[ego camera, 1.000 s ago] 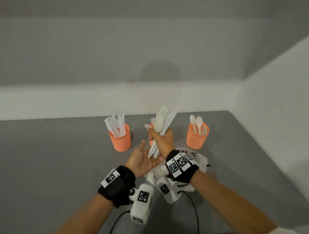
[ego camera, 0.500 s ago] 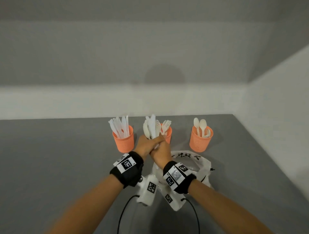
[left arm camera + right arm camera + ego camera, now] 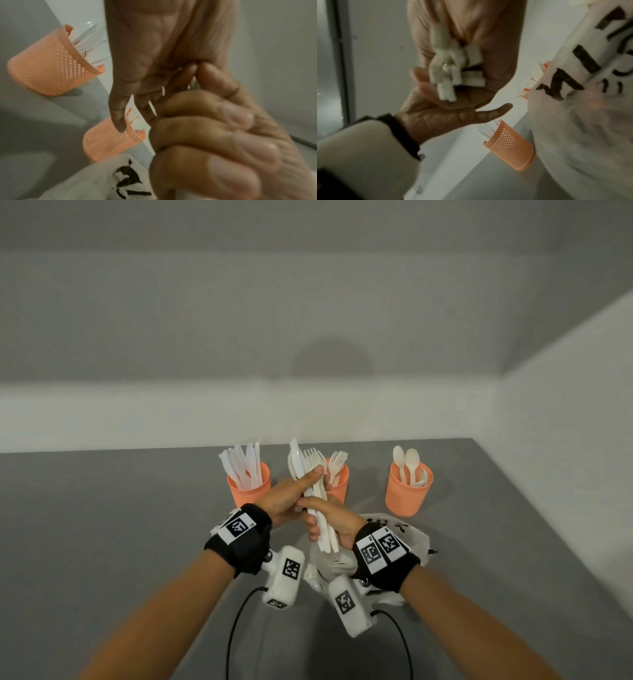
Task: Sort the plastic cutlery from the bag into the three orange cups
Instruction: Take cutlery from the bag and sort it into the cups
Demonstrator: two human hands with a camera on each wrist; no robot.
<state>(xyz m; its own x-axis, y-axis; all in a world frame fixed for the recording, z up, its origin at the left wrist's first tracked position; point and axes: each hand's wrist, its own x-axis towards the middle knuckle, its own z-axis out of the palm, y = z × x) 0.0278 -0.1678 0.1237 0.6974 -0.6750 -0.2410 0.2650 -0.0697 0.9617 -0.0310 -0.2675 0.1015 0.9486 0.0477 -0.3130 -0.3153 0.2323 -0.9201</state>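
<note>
Both hands hold one upright bundle of white plastic cutlery (image 3: 310, 474) in front of the middle cup. My right hand (image 3: 330, 520) grips the handles, whose ends show in the right wrist view (image 3: 450, 70). My left hand (image 3: 291, 494) pinches the bundle higher up, one digit laid across its front. Three orange mesh cups stand in a row: the left cup (image 3: 249, 493) holds knives, the middle cup (image 3: 339, 486) forks, the right cup (image 3: 407, 494) spoons. The white printed bag (image 3: 412, 537) lies crumpled under my right wrist.
The grey tabletop (image 3: 120, 525) ends at a pale wall behind the cups and another wall on the right. Black cables run from the wrist cameras toward the near edge.
My left hand, open beside the bundle a second ago, has come up and taken hold of it. The bundle has swung from leaning right to nearly upright.
</note>
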